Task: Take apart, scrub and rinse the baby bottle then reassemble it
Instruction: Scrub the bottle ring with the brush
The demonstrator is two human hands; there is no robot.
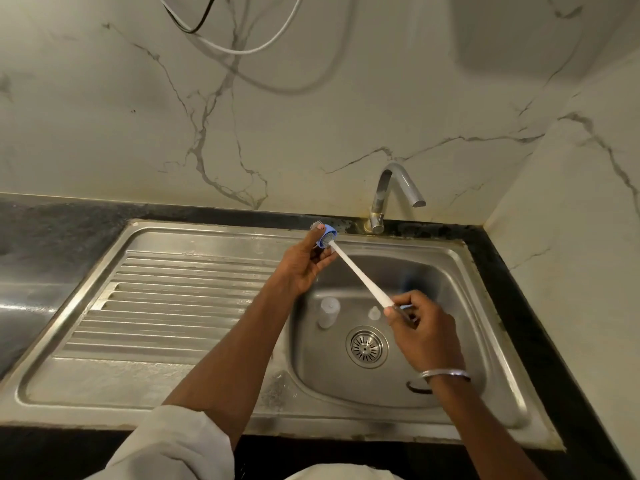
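My left hand (304,261) holds a small blue bottle ring (327,236) up over the back rim of the sink. A white-handled bottle brush (360,275) runs through the ring, its grey bristles poking out behind my fingers. My right hand (420,325) grips the lower end of the brush handle above the basin. The clear bottle body (328,311) lies in the steel basin, left of the drain. A clear teat (374,312) sits on the basin floor beside it.
The steel sink (460,268) has a ribbed drainboard (173,299) on its left and a round drain strainer (366,347) in the middle. A chrome tap (394,195), not running, stands at the back. A blurred blue shape (415,282) rests in the basin near my right hand. Dark countertop surrounds the sink.
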